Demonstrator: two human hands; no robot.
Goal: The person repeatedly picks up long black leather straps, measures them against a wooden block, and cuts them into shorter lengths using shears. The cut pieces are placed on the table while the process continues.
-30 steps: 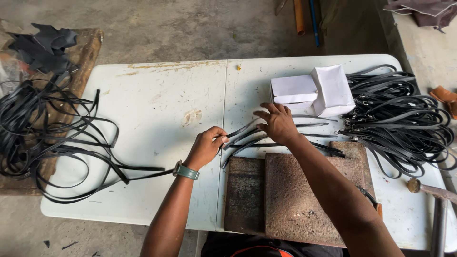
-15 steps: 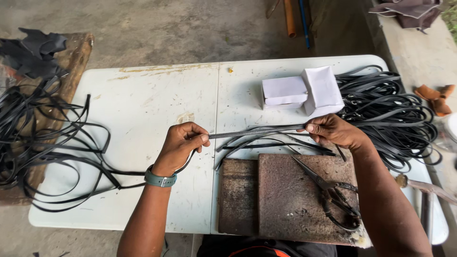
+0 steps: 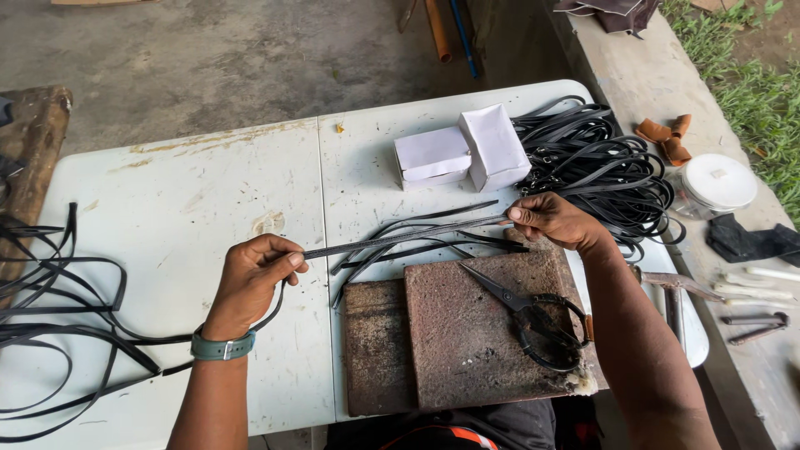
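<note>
A long black leather strap (image 3: 404, 236) is stretched taut above the white table (image 3: 200, 208). My left hand (image 3: 250, 279) pinches its left part, and the rest of the strap trails down past my wrist to a loose tangle of black straps (image 3: 50, 325) at the table's left. My right hand (image 3: 554, 221) pinches the strap's right end. Several short cut strap pieces (image 3: 417, 246) lie on the table just under the stretched strap. Black scissors (image 3: 529, 312) rest on a reddish-brown stone slab (image 3: 467, 333) in front of me.
Two white cardboard boxes (image 3: 462, 150) stand behind the strap. A big pile of black straps with buckles (image 3: 604, 171) lies at the table's right end. On the ledge to the right sit a white-lidded jar (image 3: 717, 183), brown leather scraps (image 3: 665, 133) and small tools (image 3: 754, 325).
My hands have drawn apart and pulled the strap straight between them. My right hand moved right off the cut pieces. The view shifted right, showing the ledge.
</note>
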